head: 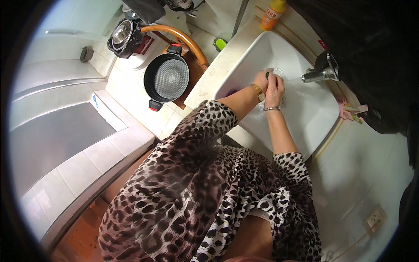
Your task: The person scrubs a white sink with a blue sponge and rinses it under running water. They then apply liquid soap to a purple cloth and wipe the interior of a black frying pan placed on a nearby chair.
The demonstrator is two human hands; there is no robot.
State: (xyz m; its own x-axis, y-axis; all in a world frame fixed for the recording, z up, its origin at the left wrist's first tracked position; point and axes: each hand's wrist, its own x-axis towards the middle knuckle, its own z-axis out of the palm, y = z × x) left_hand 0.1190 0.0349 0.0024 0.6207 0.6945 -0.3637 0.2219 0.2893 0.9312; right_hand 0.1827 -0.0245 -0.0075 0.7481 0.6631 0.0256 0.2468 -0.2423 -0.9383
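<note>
Inside the white washbasin (pixel 309 127), my left hand (pixel 261 80), with a gold-coloured watch at its wrist, is pressed against my right hand (pixel 274 90), which has a silver-coloured bangle below it. A small dark thing (pixel 267 75) shows between them; what it is and which hand bears it cannot be told. The hands hide each other's palms and part of the fingers. Water splashes and runs in the basin around them. The metal tap (pixel 319 75) juts in from the right, apart from both hands. Something purple (pixel 233 92) lies at the basin's left side, partly behind my left forearm.
A black two-handled pot (pixel 171 77) rests on a wooden chair (pixel 196 73) left of the basin. Behind it stand metal bowls (pixel 122 34) in a black bag. An orange bottle with a yellow cap (pixel 272 14) stands at the basin's far edge. Dark cloth or plastic hangs at right.
</note>
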